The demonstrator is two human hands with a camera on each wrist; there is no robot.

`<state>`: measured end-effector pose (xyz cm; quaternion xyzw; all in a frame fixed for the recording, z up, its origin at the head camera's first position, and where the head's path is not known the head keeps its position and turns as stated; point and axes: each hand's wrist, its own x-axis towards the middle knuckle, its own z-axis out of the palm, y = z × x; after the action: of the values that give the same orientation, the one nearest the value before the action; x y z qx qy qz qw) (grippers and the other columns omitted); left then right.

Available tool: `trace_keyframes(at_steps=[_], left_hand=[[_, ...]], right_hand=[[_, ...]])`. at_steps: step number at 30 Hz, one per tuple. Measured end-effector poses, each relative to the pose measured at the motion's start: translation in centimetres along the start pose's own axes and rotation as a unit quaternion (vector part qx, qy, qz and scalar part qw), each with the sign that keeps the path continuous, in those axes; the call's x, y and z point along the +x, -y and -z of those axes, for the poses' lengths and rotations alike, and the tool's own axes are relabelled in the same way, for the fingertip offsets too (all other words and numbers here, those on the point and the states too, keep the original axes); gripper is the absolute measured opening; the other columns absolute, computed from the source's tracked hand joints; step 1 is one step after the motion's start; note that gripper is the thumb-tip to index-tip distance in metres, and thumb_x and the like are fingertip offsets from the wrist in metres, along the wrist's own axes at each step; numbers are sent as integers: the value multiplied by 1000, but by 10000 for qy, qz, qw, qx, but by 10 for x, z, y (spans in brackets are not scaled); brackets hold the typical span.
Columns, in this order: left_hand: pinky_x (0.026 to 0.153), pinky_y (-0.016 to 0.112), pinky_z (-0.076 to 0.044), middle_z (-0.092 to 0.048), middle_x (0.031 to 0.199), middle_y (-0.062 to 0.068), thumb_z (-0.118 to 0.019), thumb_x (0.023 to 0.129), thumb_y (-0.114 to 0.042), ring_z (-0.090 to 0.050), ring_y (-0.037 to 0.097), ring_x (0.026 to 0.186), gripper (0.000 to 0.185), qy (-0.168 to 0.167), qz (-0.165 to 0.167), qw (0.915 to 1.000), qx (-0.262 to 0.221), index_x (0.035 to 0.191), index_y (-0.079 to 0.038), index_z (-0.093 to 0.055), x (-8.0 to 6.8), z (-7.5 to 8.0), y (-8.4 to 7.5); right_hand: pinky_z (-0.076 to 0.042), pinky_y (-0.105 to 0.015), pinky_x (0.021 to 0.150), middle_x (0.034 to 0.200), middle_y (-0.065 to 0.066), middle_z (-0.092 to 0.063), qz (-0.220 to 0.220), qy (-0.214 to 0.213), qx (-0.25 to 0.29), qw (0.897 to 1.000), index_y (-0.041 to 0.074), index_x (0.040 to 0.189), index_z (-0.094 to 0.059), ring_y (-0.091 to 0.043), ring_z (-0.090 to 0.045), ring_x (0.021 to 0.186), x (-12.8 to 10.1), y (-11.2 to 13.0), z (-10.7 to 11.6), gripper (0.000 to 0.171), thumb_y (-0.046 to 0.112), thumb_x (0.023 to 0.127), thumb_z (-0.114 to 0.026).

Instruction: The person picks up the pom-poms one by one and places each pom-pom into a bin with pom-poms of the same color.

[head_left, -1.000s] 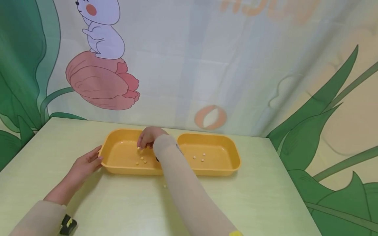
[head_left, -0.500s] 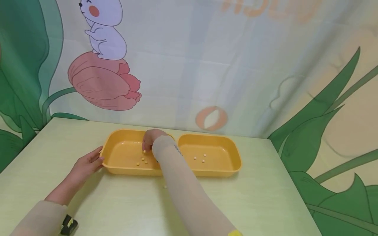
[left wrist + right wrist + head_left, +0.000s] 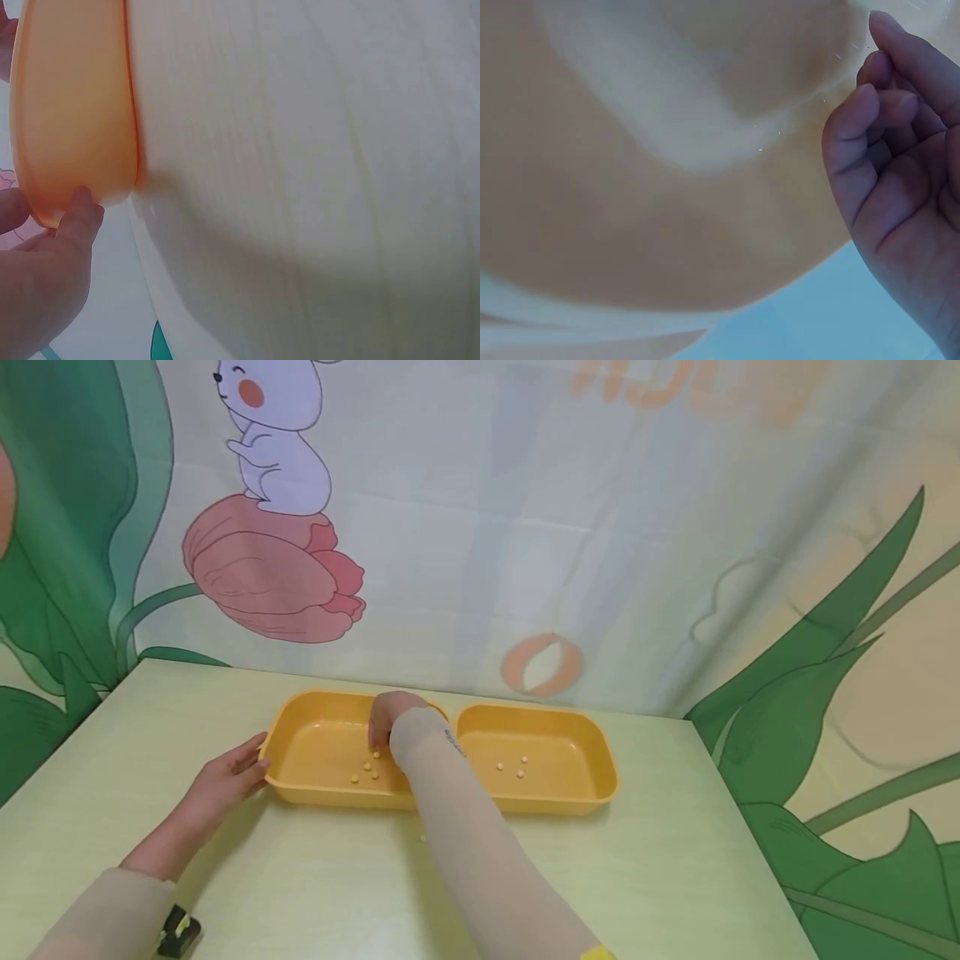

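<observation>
A yellow two-part tray point(image 3: 330, 797) stands on the table. My left hand point(image 3: 225, 781) grips its left end; in the left wrist view the fingers point(image 3: 75, 217) are at the rim and outer wall. My right hand point(image 3: 388, 718) reaches down into the left compartment, fingertips close beside a small yellow bead point(image 3: 377, 754). Several such beads, including one yellow bead point(image 3: 355, 779), lie grouped there. In the right wrist view the right hand point(image 3: 900, 150) has loosely bent fingers, with no bead visible between them. Three white beads, one white bead point(image 3: 500, 767) among them, lie in the right compartment.
A small pale bead point(image 3: 422, 838) lies on the table point(image 3: 300, 893) in front of the tray, beside the right sleeve point(image 3: 472, 852). A black object with yellow point(image 3: 180, 931) is by the left sleeve. A printed curtain point(image 3: 435, 527) hangs behind the table.
The right hand has moved slightly right within the left compartment; the yellow bead at its fingertips now lies near the other beads. The left hand stays at the tray's end. The head view shifts slightly.
</observation>
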<state>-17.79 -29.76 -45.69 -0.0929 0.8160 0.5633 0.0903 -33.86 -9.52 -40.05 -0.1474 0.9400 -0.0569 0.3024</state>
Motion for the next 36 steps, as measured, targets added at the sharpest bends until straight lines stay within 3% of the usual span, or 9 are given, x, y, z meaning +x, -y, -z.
trace_keyframes(at_steps=[5,11,20,25,31,36], left_hand=[[108,35,-47,-17,164,36,-38,112,-17,-33,48,150,62,5,-9,10000,11,162,1,-6,-1,0,-1],[108,37,-46,-17,164,36,-38,112,-19,-34,49,149,63,2,-8,10000,97,162,1,-6,-2,-1,0],[109,38,-45,-16,165,35,-37,113,-21,-34,48,150,63,-14,35,10000,71,162,0,-5,-2,-2,-1],[108,36,-46,-16,164,36,-37,112,-18,-32,49,150,62,-32,-23,10000,90,162,1,-5,-1,-2,0],[106,33,-49,-18,164,36,-36,112,-17,-33,48,150,61,-13,-61,9999,105,162,1,-5,-1,-3,2],[106,33,-49,-20,163,36,-36,113,-18,-35,48,149,61,-35,-98,9998,178,162,1,-6,0,-2,1]], right_hand=[[-50,-25,62,80,1,-65,39,-41,57,10000,19,79,-79,-18,-58,76,4,-1,-1,18,8,91,-72],[-41,-21,56,68,1,-57,644,11,-82,9979,13,87,-78,-12,-49,60,6,-8,5,12,7,92,-69],[-46,-22,56,68,1,-56,933,84,806,9923,9,94,-78,-13,-49,60,-7,-19,20,6,13,94,-73],[-49,-19,60,80,2,-60,1366,68,889,9866,8,99,-74,-11,-47,65,-19,-24,31,7,12,97,-70],[-50,-17,61,87,2,-60,1827,-335,938,9781,7,107,-73,-10,-47,65,-40,-31,44,12,15,98,-69],[-50,-20,61,79,2,-60,2196,-1007,1456,9594,4,108,-72,-11,-48,59,-62,-47,41,15,15,99,-68]])
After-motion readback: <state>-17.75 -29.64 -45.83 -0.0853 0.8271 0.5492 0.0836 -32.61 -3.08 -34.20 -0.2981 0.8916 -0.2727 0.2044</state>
